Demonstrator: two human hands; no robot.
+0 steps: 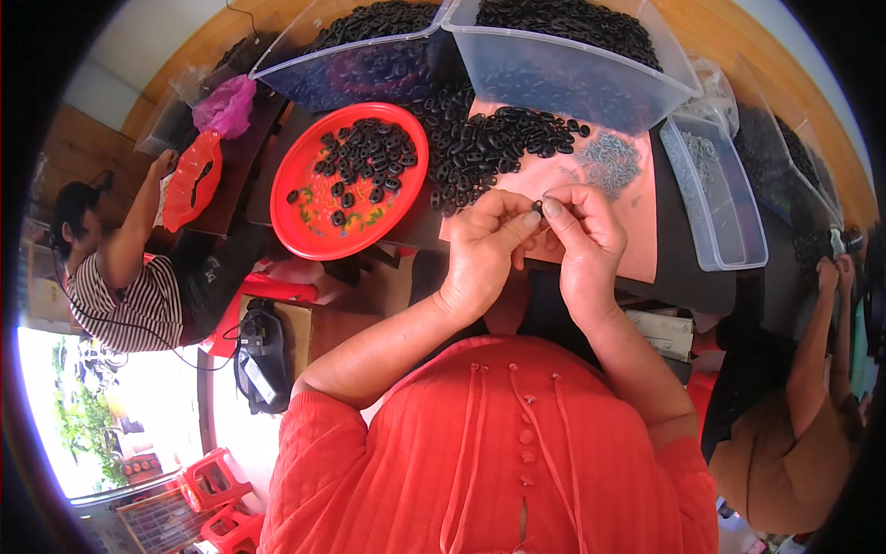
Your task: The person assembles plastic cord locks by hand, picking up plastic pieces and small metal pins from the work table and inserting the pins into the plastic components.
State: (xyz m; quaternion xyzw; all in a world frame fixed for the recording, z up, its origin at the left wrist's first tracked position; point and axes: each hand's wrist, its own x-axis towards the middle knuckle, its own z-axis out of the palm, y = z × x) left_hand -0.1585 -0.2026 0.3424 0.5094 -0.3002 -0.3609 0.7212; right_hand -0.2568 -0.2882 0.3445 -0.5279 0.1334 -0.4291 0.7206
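Both hands — left hand, right hand — fingertips pinched shut on one small black ring, orientation too small to tell

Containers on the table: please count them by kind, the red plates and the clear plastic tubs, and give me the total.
Red plates: 2, one large with black rings, one small near another person's hand.
Clear tubs: 3, two big ones at the back, full of black rings, and a shallow one at the right.
Total: 5
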